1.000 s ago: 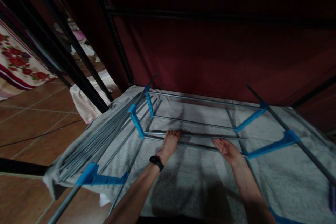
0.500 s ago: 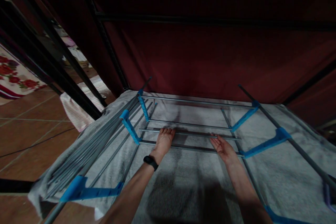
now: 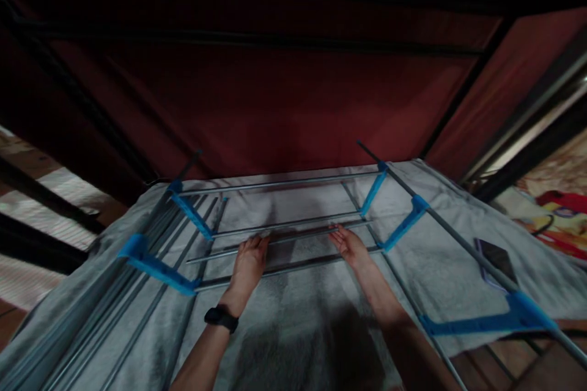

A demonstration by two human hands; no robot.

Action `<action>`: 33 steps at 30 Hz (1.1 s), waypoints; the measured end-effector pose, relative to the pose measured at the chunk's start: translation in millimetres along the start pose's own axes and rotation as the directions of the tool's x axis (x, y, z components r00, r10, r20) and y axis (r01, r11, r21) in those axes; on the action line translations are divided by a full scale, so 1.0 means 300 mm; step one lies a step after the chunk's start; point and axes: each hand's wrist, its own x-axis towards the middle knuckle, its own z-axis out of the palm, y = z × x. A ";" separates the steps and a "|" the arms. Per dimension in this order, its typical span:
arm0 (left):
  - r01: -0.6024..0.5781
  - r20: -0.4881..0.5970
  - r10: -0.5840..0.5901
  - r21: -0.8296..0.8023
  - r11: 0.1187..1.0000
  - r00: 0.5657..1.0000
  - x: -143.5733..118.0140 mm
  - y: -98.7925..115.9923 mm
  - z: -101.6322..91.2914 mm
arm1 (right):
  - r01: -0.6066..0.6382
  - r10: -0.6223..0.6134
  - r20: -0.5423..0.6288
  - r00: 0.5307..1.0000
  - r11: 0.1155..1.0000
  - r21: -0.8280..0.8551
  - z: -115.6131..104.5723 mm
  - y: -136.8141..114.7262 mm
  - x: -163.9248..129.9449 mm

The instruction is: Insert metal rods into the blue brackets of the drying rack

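metal rod (image 3: 298, 236) sat clamped in left hand (image 3: 250, 261); right hand (image 3: 350, 245) touched it, couldn't tell if gripping

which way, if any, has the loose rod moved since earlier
Yes: the left end of the loose rod has shifted up and leftward in view against the blue bracket beside it.

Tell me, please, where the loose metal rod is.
The loose metal rod is below centre in the head view, touched by the left hand and right hand, between two crossbars joined to blue brackets.
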 end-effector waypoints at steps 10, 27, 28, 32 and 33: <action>-0.035 -0.097 0.024 -0.111 0.993 0.995 0.029 -0.062 0.044 | -0.022 0.023 0.011 1.000 1.000 -0.007 0.044 -0.009 0.043; -0.059 -0.162 0.047 -0.071 0.996 0.986 0.090 -0.048 0.020 | 0.028 -0.026 0.061 0.998 0.999 -0.023 0.109 -0.054 0.132; -0.066 -0.169 0.054 -0.068 0.995 0.984 0.095 -0.047 0.017 | 0.031 -0.030 0.064 0.998 0.999 -0.025 0.109 -0.056 0.138; -0.100 -0.196 0.086 -0.061 0.993 0.977 0.109 -0.047 0.018 | 0.035 -0.032 0.063 0.997 0.999 -0.038 0.111 -0.062 0.155; -0.102 -0.200 0.088 -0.061 0.993 0.976 0.111 -0.048 0.021 | 0.035 -0.032 0.061 0.998 0.999 -0.042 0.111 -0.062 0.157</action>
